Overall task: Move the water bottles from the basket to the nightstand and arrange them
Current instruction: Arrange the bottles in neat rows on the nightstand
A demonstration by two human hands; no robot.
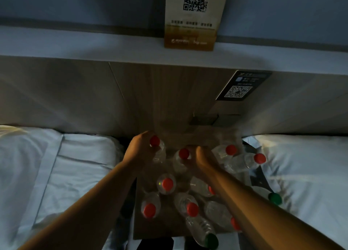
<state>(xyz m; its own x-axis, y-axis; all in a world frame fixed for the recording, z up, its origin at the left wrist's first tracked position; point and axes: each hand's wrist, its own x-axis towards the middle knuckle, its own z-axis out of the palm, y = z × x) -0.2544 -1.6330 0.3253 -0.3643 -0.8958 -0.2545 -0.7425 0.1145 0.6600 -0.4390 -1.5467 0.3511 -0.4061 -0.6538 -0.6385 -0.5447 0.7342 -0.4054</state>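
Mostly moved: bottles (166,183) crowd the nightstand (165,228), some toppled; left grip (139,150) clasps the back-left bottle (155,142), right grip (204,160) the middle bottle (183,153)

A wooden headboard panel (169,91) is seen across the middle. Above it a white ledge (94,48) is set, and a tan QR card (192,23) is stood upright there. On the panel's right part a dark QR sticker (243,85) is fixed. Below the panel, a left bed (56,165) and a right bed (301,165) are covered in white linen.
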